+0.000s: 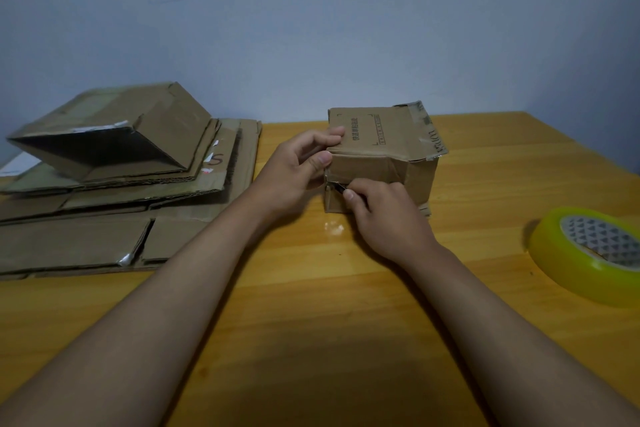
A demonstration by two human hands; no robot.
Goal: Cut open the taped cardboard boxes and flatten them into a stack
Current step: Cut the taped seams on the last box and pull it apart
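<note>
Cardboard still standing under my hands: my left hand (304, 163) grips the top left corner of the small taped box (381, 156), and my right hand (381, 208) clenches a dark cutter (337, 187), tip at the near side's seam. I judge this box barely started. It sits mid-table toward the far edge. At the table's left edge the flattened stack (121, 211) carries one half-collapsed box (114, 139). A yellow tape roll (588, 253) lies by the right edge of the wooden table (311, 305), below a pale blue wall (311, 28).
</note>
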